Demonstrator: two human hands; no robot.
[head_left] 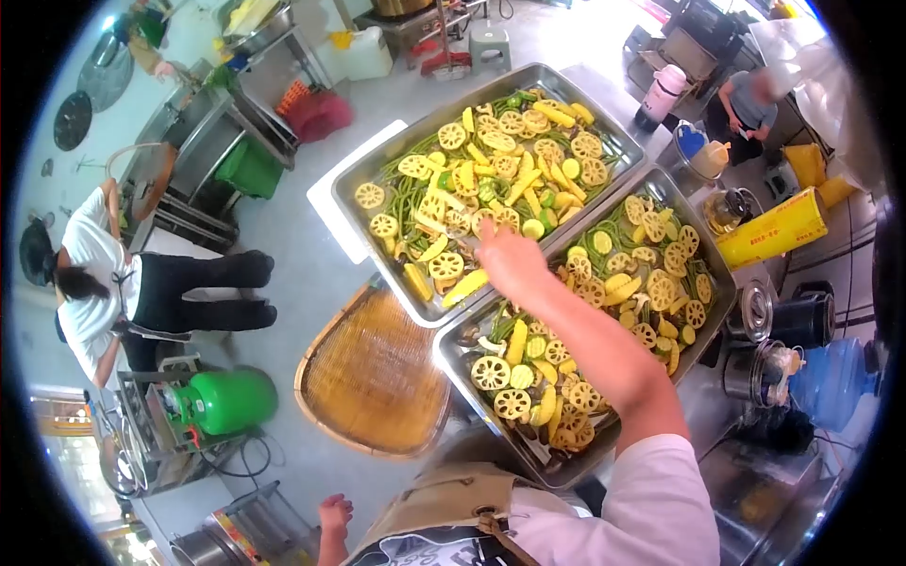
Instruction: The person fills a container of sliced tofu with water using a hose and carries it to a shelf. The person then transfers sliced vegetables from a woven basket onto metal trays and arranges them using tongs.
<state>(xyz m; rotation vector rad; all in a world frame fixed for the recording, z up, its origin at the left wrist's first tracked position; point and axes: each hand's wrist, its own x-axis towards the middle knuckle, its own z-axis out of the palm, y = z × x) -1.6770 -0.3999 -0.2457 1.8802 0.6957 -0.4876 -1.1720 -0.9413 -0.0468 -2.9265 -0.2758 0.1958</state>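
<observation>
Two metal trays lie side by side, the far tray (351, 179) and the near tray (727, 283), both filled with lotus root slices, green beans, yellow strips and zucchini rounds. My right hand (510, 259) is over the near edge of the far tray, its fingers bunched among the lotus slices. What they hold, if anything, is hidden. Low in the view, my left hand (335, 514) hangs beside the apron (448, 500), away from the trays, its fingers loosely curled and slightly apart with nothing in them.
A woven basket (377, 377) sits left of the near tray. A person (104, 283) stands at the left near a green gas cylinder (226, 401). Another person (746, 108) is at the upper right. A pink bottle (662, 94) and a yellow roll (774, 228) are right of the trays.
</observation>
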